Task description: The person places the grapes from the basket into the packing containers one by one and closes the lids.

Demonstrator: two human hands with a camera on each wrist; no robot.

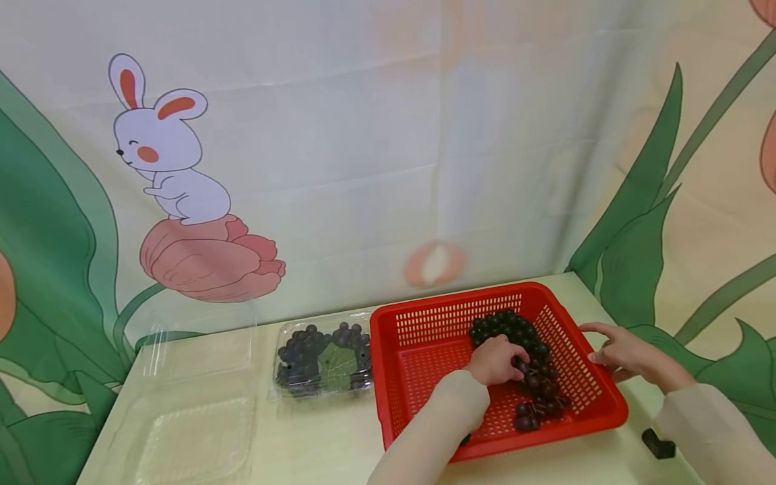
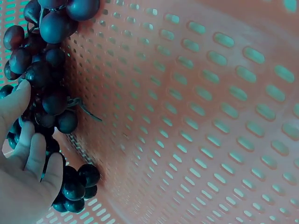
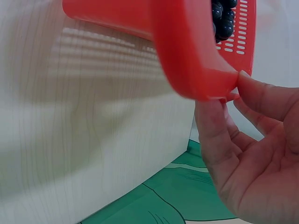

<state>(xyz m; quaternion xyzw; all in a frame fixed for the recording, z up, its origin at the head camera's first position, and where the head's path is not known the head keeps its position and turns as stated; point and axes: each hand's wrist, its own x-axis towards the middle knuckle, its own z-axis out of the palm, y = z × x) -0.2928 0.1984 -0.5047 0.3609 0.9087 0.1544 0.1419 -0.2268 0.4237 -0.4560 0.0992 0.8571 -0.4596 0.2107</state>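
Observation:
A red plastic basket (image 1: 418, 364) with slotted walls holds bunches of dark grapes (image 1: 539, 384) along its right side. My left hand (image 1: 498, 360) reaches inside, its thumb and fingers gripping grapes in the middle of the pile. In the left wrist view, the grapes (image 2: 44, 74) press close to the slotted wall, and some hang below the fingers of the left hand (image 2: 28, 163). The right hand (image 1: 627, 353) pinches the basket's right rim. Its thumb lies on the rim (image 3: 196, 60) and other fingers of the right hand (image 3: 252, 154) are underneath, in the right wrist view.
Left of the basket stands a clear plastic box (image 1: 324, 353) of dark grapes with a green leaf design on it. Further left lies an open clear plastic container (image 1: 194, 431). A small black object (image 1: 657, 444) is near the right wrist. A printed cloth (image 1: 339, 168) hangs behind the table.

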